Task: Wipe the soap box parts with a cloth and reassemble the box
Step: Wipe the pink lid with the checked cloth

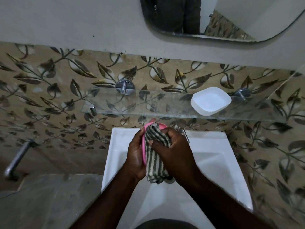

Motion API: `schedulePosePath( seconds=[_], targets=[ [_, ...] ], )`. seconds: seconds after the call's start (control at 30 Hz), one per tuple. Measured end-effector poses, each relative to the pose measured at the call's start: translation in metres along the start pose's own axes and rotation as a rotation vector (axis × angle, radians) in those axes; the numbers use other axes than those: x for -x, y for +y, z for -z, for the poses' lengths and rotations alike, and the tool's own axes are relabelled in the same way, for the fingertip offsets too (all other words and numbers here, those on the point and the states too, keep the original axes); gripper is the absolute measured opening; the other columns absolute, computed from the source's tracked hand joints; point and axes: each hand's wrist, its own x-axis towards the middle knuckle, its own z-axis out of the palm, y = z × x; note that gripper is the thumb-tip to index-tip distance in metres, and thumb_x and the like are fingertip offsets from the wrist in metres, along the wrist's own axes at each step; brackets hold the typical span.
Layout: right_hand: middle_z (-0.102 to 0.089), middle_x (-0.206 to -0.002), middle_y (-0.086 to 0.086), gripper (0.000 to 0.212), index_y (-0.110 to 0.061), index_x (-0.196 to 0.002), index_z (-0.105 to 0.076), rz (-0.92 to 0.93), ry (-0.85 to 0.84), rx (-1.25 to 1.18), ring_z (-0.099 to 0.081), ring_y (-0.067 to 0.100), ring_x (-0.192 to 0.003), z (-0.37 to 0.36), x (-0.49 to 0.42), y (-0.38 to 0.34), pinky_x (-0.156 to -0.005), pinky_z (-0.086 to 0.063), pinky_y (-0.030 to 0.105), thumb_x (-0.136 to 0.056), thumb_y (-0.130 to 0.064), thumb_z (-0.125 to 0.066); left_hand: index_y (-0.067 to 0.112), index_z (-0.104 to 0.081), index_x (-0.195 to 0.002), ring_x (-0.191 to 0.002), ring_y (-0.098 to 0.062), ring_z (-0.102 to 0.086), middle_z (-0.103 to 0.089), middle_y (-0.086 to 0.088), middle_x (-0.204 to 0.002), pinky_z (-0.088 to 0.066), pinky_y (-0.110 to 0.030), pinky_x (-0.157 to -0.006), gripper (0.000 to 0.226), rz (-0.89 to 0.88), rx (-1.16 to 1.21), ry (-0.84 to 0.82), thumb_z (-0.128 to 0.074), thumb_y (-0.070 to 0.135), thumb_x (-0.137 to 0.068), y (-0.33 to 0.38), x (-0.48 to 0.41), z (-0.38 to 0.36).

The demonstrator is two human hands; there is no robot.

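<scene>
The smooth pink plastic soap box part [143,150] could slip from the left hand [135,156] and drop into the white ceramic washbasin [214,135], because this hand grips it only along one side while the right hand [172,151] rubs hard. The right hand's fingers are curled around the soft grey-and-white striped woven cloth [154,162] and press it on the part. The cloth covers most of the part, so its shape is probably oval. The white rounded plastic tray [211,101] lies well apart on the clear glass shelf [132,104].

Over white sink [219,146]: left hand [135,156] holds pink soap box part [144,154]; right hand [173,151] grips striped cloth [154,156] against it. White soap box part [211,101] on glass shelf [132,104].
</scene>
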Motion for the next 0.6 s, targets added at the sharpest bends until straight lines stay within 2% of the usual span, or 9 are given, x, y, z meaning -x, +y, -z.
schedulePosePath(
  seconds=[0.1, 0.2, 0.27, 0.33, 0.43, 0.5, 0.6],
  targets=[
    [-0.076, -0.088, 0.002, 0.018, -0.015, -0.099, -0.070, -0.092, -0.061, -0.091, -0.073, 0.015, -0.080, 0.005, -0.001, -0.002, -0.080, -0.059, 0.040, -0.082, -0.011, -0.073, 0.013, -0.059, -0.131, -0.101, -0.029, -0.067, -0.068, -0.017, -0.114, -0.055, -0.038, -0.086, 0.048, -0.053, -0.005, -0.012, -0.044, 0.039, -0.094, 0.002, 0.000, 0.000],
    [-0.076, -0.091, 0.010, 0.015, -0.013, -0.098, -0.069, -0.162, 0.021, -0.294, -0.073, 0.028, -0.085, 0.014, -0.015, -0.005, -0.083, -0.057, 0.052, -0.083, -0.013, -0.071, 0.007, -0.055, -0.134, -0.114, -0.031, -0.062, -0.061, -0.020, -0.129, -0.052, -0.042, -0.093, 0.053, -0.023, -0.086, -0.027, -0.041, 0.041, -0.095, -0.006, 0.002, -0.008],
    [-0.075, -0.091, 0.011, 0.013, -0.012, -0.098, -0.068, -0.127, 0.049, -0.356, -0.073, 0.029, -0.086, 0.015, -0.019, -0.008, -0.082, -0.058, 0.050, -0.086, -0.011, -0.069, 0.008, -0.058, -0.131, -0.112, -0.029, -0.064, -0.064, -0.018, -0.125, -0.051, -0.042, -0.095, 0.051, -0.024, -0.104, -0.006, -0.039, 0.040, -0.096, -0.008, 0.000, -0.011],
    [-0.076, -0.090, 0.004, 0.014, -0.016, -0.099, -0.068, -0.083, 0.023, -0.267, -0.073, 0.020, -0.084, 0.016, -0.012, -0.007, -0.079, -0.060, 0.040, -0.086, -0.010, -0.069, 0.008, -0.062, -0.125, -0.107, -0.028, -0.066, -0.068, -0.017, -0.118, -0.050, -0.041, -0.094, 0.049, -0.043, -0.121, 0.000, -0.038, 0.041, -0.097, -0.004, -0.002, -0.013],
    [-0.076, -0.093, 0.004, 0.020, -0.013, -0.106, -0.066, -0.139, -0.152, -0.192, -0.073, 0.017, -0.084, 0.017, 0.000, -0.002, -0.075, -0.060, 0.032, -0.087, -0.008, -0.068, 0.005, -0.071, -0.108, -0.092, -0.028, -0.071, -0.071, -0.019, -0.104, -0.058, -0.036, -0.082, 0.051, -0.030, -0.168, 0.024, -0.043, 0.045, -0.093, 0.006, -0.003, -0.010],
    [-0.076, -0.095, 0.008, 0.019, -0.013, -0.106, -0.067, -0.171, -0.189, -0.200, -0.073, 0.022, -0.086, 0.020, -0.005, 0.000, -0.081, -0.060, 0.040, -0.087, -0.008, -0.067, 0.008, -0.075, -0.103, -0.091, -0.027, -0.071, -0.072, -0.018, -0.103, -0.058, -0.036, -0.081, 0.050, -0.018, -0.205, 0.047, -0.040, 0.043, -0.095, 0.008, -0.003, -0.011],
    [-0.075, -0.096, 0.011, 0.016, -0.014, -0.102, -0.068, -0.171, -0.065, -0.358, -0.072, 0.029, -0.090, 0.019, -0.018, -0.003, -0.087, -0.056, 0.051, -0.087, -0.010, -0.068, 0.010, -0.064, -0.124, -0.106, -0.027, -0.067, -0.069, -0.017, -0.119, -0.050, -0.040, -0.095, 0.049, -0.027, -0.207, 0.070, -0.035, 0.041, -0.100, 0.002, -0.002, -0.016]
  ],
)
